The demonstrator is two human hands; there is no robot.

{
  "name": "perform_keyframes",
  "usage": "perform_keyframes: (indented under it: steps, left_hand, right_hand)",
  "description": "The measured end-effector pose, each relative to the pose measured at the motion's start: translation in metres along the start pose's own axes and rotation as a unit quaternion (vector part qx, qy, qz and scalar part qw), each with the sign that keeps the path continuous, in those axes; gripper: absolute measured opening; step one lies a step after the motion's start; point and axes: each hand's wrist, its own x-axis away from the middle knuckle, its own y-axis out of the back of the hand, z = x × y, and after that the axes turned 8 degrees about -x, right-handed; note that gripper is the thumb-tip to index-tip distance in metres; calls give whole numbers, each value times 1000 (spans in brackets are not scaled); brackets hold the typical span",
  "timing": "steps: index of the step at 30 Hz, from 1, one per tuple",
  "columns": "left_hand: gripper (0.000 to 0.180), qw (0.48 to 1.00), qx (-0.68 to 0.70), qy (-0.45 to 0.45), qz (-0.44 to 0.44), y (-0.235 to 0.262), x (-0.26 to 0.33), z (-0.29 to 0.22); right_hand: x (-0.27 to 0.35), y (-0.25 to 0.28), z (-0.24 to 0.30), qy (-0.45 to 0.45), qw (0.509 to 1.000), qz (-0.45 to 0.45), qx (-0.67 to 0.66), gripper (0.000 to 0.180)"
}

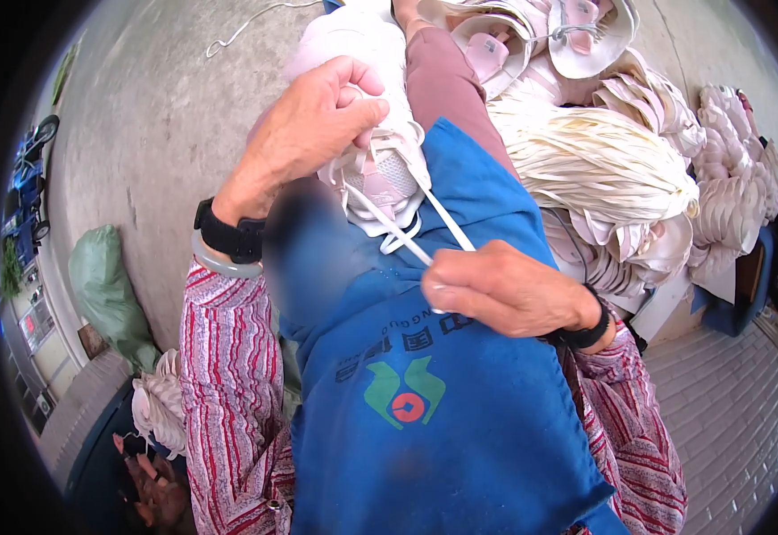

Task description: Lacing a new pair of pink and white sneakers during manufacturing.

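Shoe point(380, 134), white w/ pale pink trim, is lying on the person's lap over a blue apron point(434, 392), toe pointing away, lace end toward the body. The left hand point(313, 125) is curling over the shoe's upper, fingers point(353, 111) closing down on the eyelet area & pinning it. The right hand point(505, 290) is closing tight around the flat white lace point(402, 239), pulling it taut toward the body; a 2nd strand is running beside it from the eyelets.

Handling, as a judgement: shoe is looking light, w/ soft mesh upper that is giving under the fingers, sole stiffer, so gripping across the tongue/eyelet row is probably steadying it best; squeezing the mesh toe would just be denting it. Lace is thin, limp, prob a bit slippery, so pinching near the tip is giving more control than holding mid-length. Nothing fragile.

Around: a thick bundle of cream laces point(603, 165) is lying to the right, w/ heaps of more pale shoes point(737, 192) beyond. A green sack point(108, 290) is sitting on the concrete floor point(157, 107) to the left.
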Motion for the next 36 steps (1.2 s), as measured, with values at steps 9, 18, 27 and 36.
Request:
perform_keyframes:
  steps: [9,18,27,36]
  left_hand:
    - [15,998,23,-25,44,6,-2,-18]
    - [14,996,-63,-20,65,15,-6,-22]
    - [22,998,-37,-38,45,2,-28,-12]
    - [23,997,-70,-24,20,-8,-31,18]
  right_hand:
    - [13,3,13,-65,985,-155,49,15]
    - [-2,-2,16,104,967,-186,142,13]
    - [-26,-18,2,-13,999,-6,-43,24]
    - [-5,-11,-1,-31,994,36,-97,23]
